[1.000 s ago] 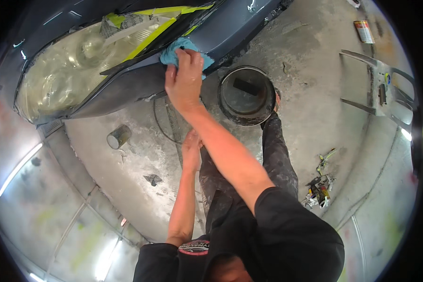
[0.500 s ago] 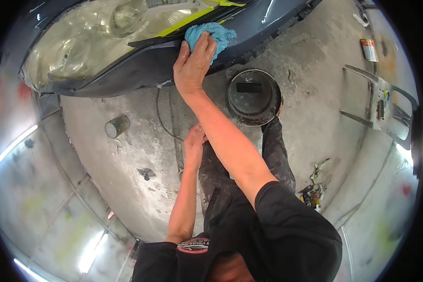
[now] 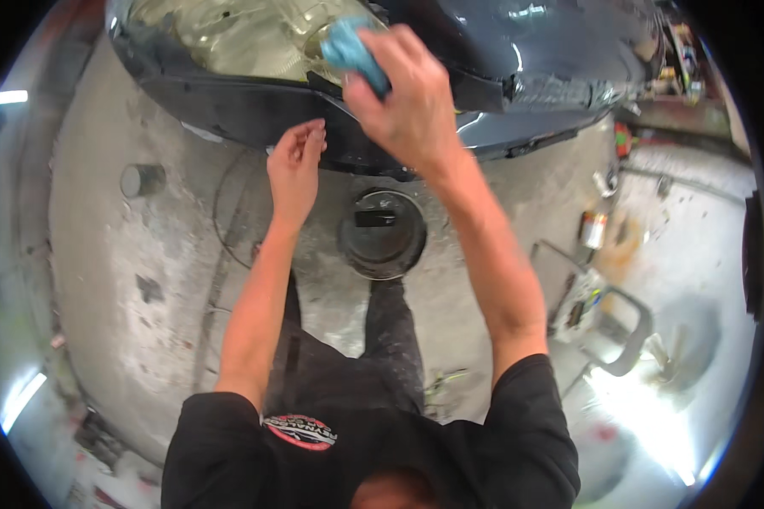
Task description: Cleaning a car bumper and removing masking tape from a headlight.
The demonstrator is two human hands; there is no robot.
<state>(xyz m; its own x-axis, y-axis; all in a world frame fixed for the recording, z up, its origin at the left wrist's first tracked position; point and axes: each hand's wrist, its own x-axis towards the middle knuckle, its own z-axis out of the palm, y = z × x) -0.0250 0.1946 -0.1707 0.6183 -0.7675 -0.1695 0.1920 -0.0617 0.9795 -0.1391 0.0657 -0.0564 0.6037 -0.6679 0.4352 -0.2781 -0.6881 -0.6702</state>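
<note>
Cloth (image 3: pixel 348 47), blue and crumpled, is clamped in the fingers of the right hand (image 3: pixel 412 106), over the yellowed, see-through headlight (image 3: pixel 229 38); I cannot tell whether it touches. The left hand (image 3: pixel 293 165) is near the smooth, dark bumper (image 3: pixel 255 110), fingers half curled; whether their tips meet, I cannot tell. A round, lettered red, white and black emblem (image 3: pixel 299 431) marks the black shirt (image 3: pixel 484 458). On the rough, stained floor (image 3: pixel 93 220) are a round, dark bucket (image 3: pixel 380 252) holding a rectangular black block (image 3: pixel 374 219), and a labelled can (image 3: pixel 592 229).
</note>
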